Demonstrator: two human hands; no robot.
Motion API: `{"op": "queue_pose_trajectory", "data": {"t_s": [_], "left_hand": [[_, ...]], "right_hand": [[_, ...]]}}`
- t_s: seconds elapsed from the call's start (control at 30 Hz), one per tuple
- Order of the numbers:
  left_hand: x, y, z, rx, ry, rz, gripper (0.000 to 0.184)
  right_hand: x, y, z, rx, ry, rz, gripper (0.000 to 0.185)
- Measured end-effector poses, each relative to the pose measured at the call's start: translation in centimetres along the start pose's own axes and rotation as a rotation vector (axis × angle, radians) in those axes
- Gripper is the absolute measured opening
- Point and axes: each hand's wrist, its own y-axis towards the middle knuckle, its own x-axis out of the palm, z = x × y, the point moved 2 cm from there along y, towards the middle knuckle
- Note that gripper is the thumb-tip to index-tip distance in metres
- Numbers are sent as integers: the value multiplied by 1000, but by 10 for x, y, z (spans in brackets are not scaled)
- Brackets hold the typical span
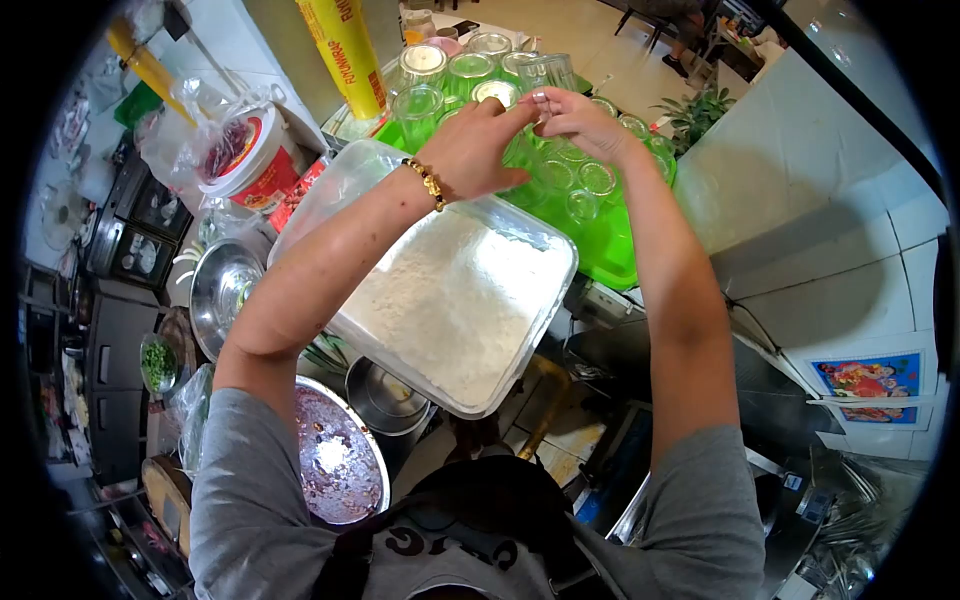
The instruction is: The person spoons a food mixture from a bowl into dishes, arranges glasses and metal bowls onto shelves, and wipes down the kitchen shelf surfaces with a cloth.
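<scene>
Head cam, only view here: both hands are up past the far edge of the tub (pixel 548 318), over the glasses (pixel 418 103) on the green tray (pixel 612 258). Left hand (pixel 470 150) has its thumb hanging loose and a finger stretched across to the right hand (pixel 588 125), whose fingers are curled in, thumb and index close together. Fingertips meet or nearly so, right by the ring (pixel 541 97). Can't tell if anything's pinched between them, way too small to see

Tub's in front of the body with pale powder (pixel 430 310) in it, left forearm crossing above it. For doing this fiddly fingertip bit well, I'd go with a light pinch, work slowly, and lift that forearm and bracelet (pixel 430 186) well clear of the powder. Also I'd watch the knuckles around the glasses, they're packed close and would probably knock each other over

As for direction, the tub's long axis runs on a slant from upper left to lower right, one short end facing the lower right, the other tucked up left beyond the left forearm
</scene>
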Motion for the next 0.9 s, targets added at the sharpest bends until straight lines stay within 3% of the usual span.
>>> {"op": "queue_pose_trajectory", "data": {"t_s": [0.13,0.23,0.3,0.33,0.4,0.43,0.5,0.73,0.9], "left_hand": [[-2,10,-1,12,-32,-11,70],[2,14,-9,32,-13,-58,69],[0,13,-14,135,-28,21,62],[-1,12,-14,137,-26,17,62],[-7,14,-10,153,75,-23,62],[-11,14,-5,154,78,-25,62],[-12,16,5,105,168,-143,64],[-5,33,13,157,283,-231,65],[0,48,9,177,283,-344,67]], "right_hand": [[-6,-5,-1,-70,148,-43,39],[-11,-8,-1,29,302,29,31],[-20,-2,0,-1,266,243,21],[-24,0,4,-3,270,246,21],[-33,0,7,-92,230,538,22],[-33,0,7,-95,232,539,22],[-34,-2,4,-204,354,807,25],[-18,4,5,-243,384,928,34],[-14,2,17,-237,705,993,38]]}}
